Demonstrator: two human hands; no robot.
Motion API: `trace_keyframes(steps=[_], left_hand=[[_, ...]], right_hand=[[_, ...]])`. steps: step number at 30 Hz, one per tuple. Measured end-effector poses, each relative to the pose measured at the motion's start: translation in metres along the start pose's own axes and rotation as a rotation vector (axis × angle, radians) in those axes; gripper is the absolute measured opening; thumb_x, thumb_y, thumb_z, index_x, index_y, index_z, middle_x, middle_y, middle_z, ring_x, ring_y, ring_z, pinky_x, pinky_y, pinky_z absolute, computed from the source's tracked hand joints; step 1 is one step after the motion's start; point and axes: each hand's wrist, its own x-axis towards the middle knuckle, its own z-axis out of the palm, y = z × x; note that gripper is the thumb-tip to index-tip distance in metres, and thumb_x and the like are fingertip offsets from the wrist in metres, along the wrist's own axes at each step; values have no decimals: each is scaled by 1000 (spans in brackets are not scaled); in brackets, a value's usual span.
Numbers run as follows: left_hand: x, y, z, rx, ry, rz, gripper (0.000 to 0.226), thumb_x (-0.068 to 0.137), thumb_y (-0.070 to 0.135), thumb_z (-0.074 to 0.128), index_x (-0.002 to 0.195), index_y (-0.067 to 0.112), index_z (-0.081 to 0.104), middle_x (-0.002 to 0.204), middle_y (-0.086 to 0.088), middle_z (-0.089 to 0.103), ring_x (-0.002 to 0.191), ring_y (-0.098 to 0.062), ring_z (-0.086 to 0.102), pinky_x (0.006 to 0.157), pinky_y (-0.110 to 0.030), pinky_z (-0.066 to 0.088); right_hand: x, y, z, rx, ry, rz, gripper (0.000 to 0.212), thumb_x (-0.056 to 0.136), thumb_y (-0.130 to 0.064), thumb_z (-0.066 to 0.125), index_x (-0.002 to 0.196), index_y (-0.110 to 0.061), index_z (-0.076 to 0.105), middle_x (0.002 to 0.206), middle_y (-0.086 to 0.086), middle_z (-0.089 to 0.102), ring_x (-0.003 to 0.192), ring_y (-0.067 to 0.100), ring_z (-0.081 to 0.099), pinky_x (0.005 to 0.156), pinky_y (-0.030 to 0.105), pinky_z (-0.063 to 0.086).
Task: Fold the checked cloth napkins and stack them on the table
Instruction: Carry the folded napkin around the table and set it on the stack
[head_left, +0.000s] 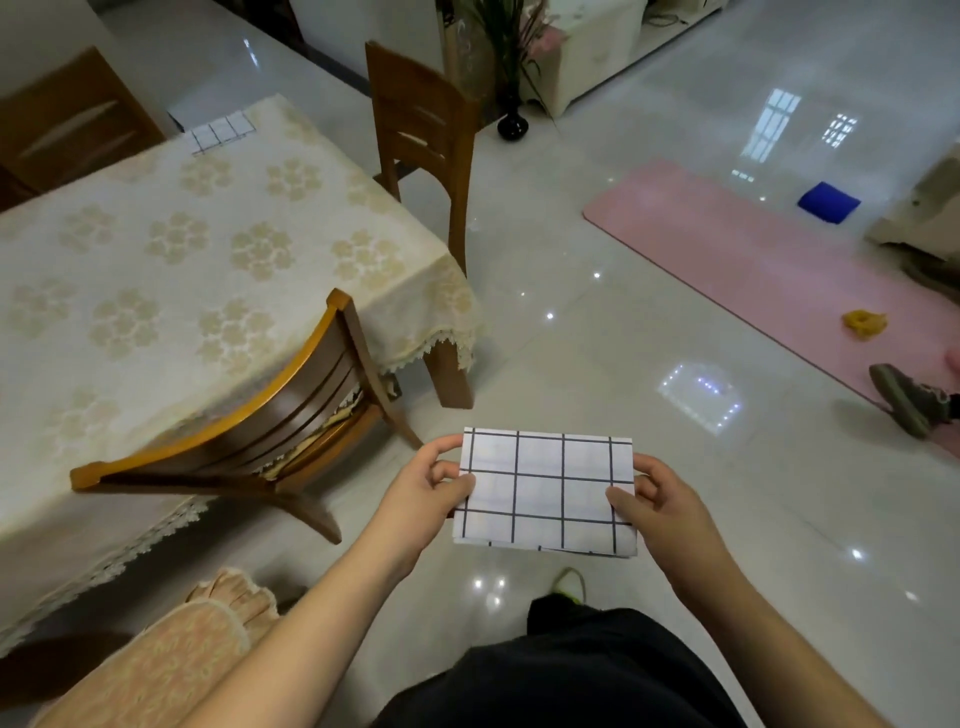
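Note:
A folded white napkin with a black check (545, 491) hangs in the air over the floor, to the right of the table. My left hand (431, 486) pinches its left edge, thumb on top. My right hand (657, 499) pinches its right edge the same way. Another folded checked napkin (221, 131) lies flat at the far edge of the table (171, 249), which is covered by a cream flowered cloth.
A wooden chair (291, 410) is tucked at the table's near right side and another chair (421, 130) stands at its far right corner. A pink mat (769, 270) with a blue cloth (828, 201) lies on the floor at right. Someone's shoe (906, 397) shows at the right edge.

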Motion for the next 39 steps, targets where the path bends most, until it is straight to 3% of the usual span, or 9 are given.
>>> trace_keyframes(steps=[5,14,18,23,27,29,32,35,39], left_hand=[[44,46,21,-17,58,38,42,93,12,62,130,30,53,77,2,68,91,-23,71,96,-42,51],[122,90,21,-127,142,15,41,93,6,60,129,25,55,86,-13,70,93,-32,70,91,-43,53],[170,113,8,-156,154,39,39,93,6,60,127,24,57,85,-13,70,92,-32,70,91,-43,52],[246,152,-11,-182,141,48,40,93,3,59,126,26,57,73,-4,67,75,-21,68,65,-37,51],[297,189,-22,-195,110,80,43,92,2,60,128,25,57,74,-3,65,82,-23,68,87,-44,54],[320,207,-27,-161,102,98,42,91,2,61,126,25,57,75,-2,67,81,-21,69,88,-42,54],[353,230,-32,-125,91,112,42,90,1,62,126,25,59,70,1,65,76,-16,67,89,-44,53],[387,245,-30,-134,108,121,43,90,1,63,125,26,60,71,0,64,79,-21,67,91,-48,53],[432,264,-19,-112,147,110,43,91,3,63,126,28,59,74,-3,63,84,-24,67,90,-41,53]], right_hand=[[62,-47,-28,-18,-38,-29,31,93,-1,59,120,-16,59,98,2,75,80,6,71,60,12,50],[155,-98,-31,-99,-82,-23,29,92,-7,62,117,-22,61,95,-3,75,85,7,71,70,21,55],[205,-123,-19,-113,-94,-33,31,92,-10,62,117,-28,58,98,-5,74,85,3,70,65,15,54],[272,-171,-6,-113,-88,-56,32,93,-10,62,116,-32,57,97,-6,75,85,5,71,67,15,54],[317,-211,-1,-107,-40,-83,31,93,-10,62,104,-38,56,85,-13,75,79,2,70,61,12,51],[339,-226,-1,-126,-25,-90,31,93,-11,62,101,-40,54,79,-13,73,75,-2,68,59,10,49],[370,-244,-1,-158,-19,-100,32,93,-15,62,114,-38,54,72,-14,69,76,2,67,70,17,49],[404,-257,-4,-167,-20,-126,30,94,-13,62,112,-36,53,55,-19,56,64,-4,60,63,10,46],[452,-274,-16,-170,-15,-124,30,92,-13,64,113,-32,56,60,-9,48,63,4,54,60,10,44]])
